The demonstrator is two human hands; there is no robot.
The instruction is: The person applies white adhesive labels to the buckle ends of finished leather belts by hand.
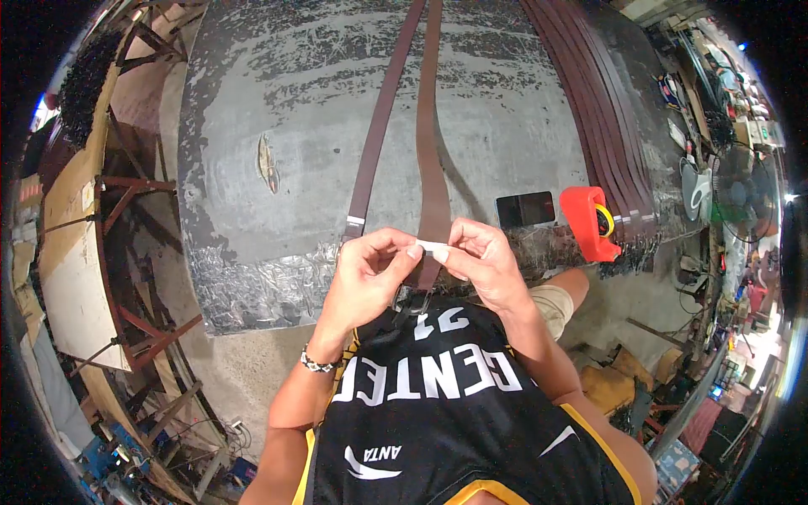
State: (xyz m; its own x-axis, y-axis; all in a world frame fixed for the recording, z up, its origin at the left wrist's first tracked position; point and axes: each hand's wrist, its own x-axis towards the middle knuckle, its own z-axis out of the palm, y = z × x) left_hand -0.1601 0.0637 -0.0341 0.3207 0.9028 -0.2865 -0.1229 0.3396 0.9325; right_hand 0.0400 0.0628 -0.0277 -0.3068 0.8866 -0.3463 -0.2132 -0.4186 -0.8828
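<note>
My left hand, with a patterned band round its wrist, pinches one end of a short white strip between thumb and finger. Its other end is pinched by my right hand. The strip lies across a long brown strap, which runs up the table and hangs down between my hands towards my shirt. A second dark brown strap lies to the left, with a white band near its lower end, right beside my left hand. Dark strap ends show below my fingers, partly hidden.
A red tape dispenser with a yellow-cored roll stands at the table's right front edge, near a black phone. Many brown straps lie side by side on the right. Scissors, a fan and a wooden rack flank the table.
</note>
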